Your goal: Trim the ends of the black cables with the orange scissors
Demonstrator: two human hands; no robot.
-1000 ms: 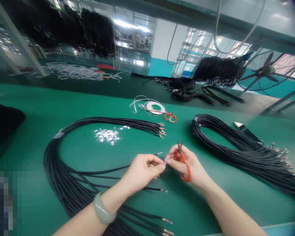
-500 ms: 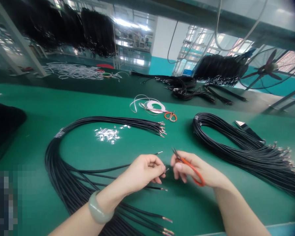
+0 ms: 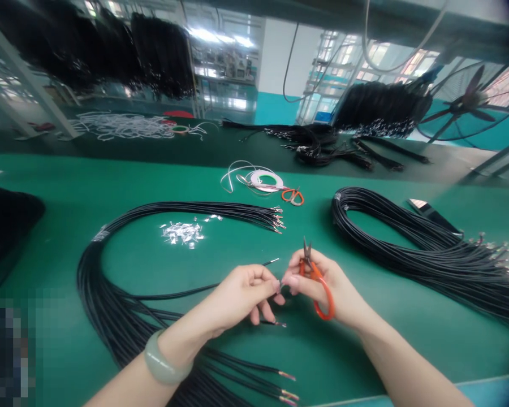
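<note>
My left hand [image 3: 252,291] pinches the end of a black cable near the middle of the mat. Fingertips of my right hand [image 3: 322,282] meet that same cable end, and the same hand keeps a pair of orange-handled scissors [image 3: 324,291] hooked in its palm, blades pointing up and away. The tip between the fingers is mostly hidden. Under my left forearm runs a bundle of black cables [image 3: 95,299], tied at its upper left bend. Some of its stripped ends [image 3: 287,375] lie loose below my hands.
Silvery scraps [image 3: 181,232] lie beyond my left hand. A white tape roll [image 3: 266,180] and another pair of orange-handled scissors [image 3: 293,196] are farther back. At right rest a second cable bundle [image 3: 365,243] and a dark flat tool [image 3: 435,216]. A fan [image 3: 466,102] stands behind.
My right hand has moved left to meet the cable end at my left fingertips. Its scissors have swung to point more upright. My left hand keeps its pinch.
</note>
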